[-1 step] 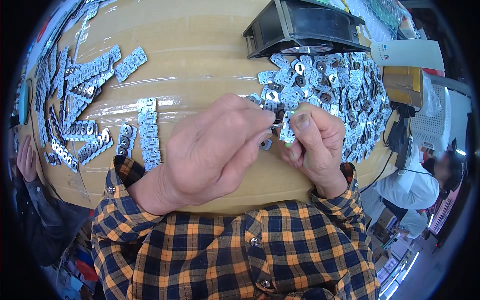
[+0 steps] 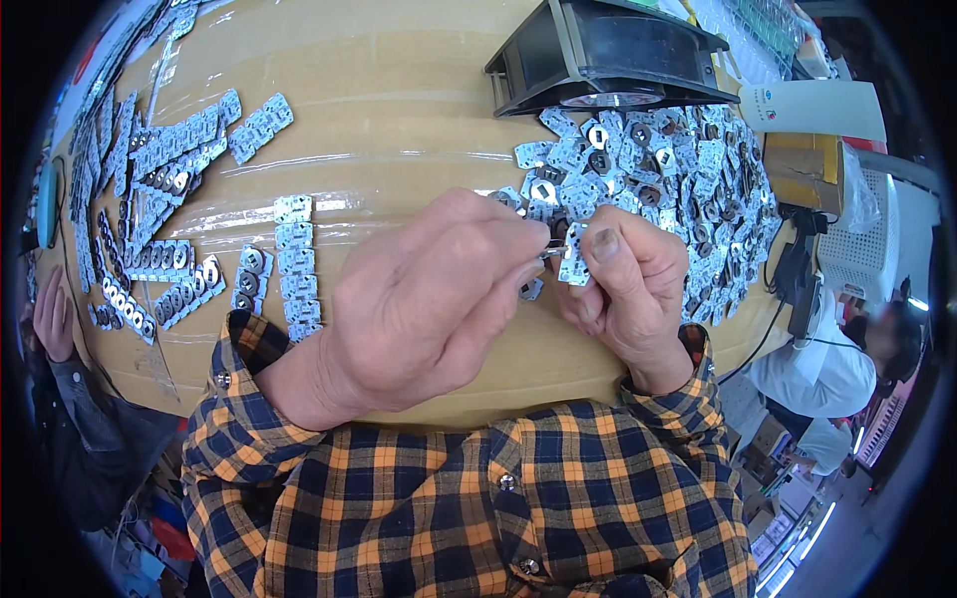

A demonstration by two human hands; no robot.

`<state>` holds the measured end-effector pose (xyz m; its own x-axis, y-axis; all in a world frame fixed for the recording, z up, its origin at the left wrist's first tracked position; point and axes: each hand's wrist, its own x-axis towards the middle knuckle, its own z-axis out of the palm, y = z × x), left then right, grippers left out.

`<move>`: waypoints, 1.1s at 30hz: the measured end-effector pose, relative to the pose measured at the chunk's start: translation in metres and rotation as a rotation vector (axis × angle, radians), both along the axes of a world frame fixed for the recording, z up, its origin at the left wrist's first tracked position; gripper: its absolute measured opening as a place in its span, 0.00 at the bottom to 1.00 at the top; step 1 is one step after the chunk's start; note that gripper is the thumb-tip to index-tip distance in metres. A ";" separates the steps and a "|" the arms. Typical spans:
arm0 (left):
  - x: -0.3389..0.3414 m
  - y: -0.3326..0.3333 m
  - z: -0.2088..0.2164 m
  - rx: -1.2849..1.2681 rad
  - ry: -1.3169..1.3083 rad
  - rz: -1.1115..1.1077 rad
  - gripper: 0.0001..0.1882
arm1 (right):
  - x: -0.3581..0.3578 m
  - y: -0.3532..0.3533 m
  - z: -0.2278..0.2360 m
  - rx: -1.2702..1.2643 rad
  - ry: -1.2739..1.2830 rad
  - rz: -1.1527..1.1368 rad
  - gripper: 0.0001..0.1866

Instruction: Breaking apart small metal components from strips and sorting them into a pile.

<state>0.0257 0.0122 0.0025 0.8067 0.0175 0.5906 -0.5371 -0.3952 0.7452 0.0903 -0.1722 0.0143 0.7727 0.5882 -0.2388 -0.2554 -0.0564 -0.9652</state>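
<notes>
Over the middle of the table, my right hand (image 2: 633, 274) pinches a small white circuit board (image 2: 574, 256) between thumb and fingers, holding it on edge. My left hand (image 2: 429, 294) is closed, its thumb and forefinger gripping a thin metal piece (image 2: 551, 251) right beside the board; most of this piece is hidden by the fingers, so its kind does not show. Behind my hands, to the right, lies a heap of small circuit boards (image 2: 688, 189), many with round dark or silvery parts. A strip of joined boards (image 2: 296, 261) lies left of my left hand.
A black fan (image 2: 618, 55) stands at the back, above the heap. More board strips (image 2: 184, 140) are stacked at the left. On the right are a cardboard box (image 2: 802, 169), a white perforated case (image 2: 859, 234) and black cables. Another person's hand (image 2: 53, 314) rests at the left edge.
The small board in my right hand has shifted very slightly, and a green spot below it no longer shows. Both hands stay almost in place.
</notes>
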 end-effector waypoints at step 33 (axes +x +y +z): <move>-0.001 0.004 0.000 -0.053 0.119 -0.084 0.14 | 0.000 0.002 0.000 -0.096 -0.150 -0.052 0.19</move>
<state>0.0246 0.0160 0.0025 0.8709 -0.0245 0.4909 -0.4733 -0.3108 0.8242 0.0902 -0.1698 0.0145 0.8326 0.5265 -0.1719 -0.1143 -0.1403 -0.9835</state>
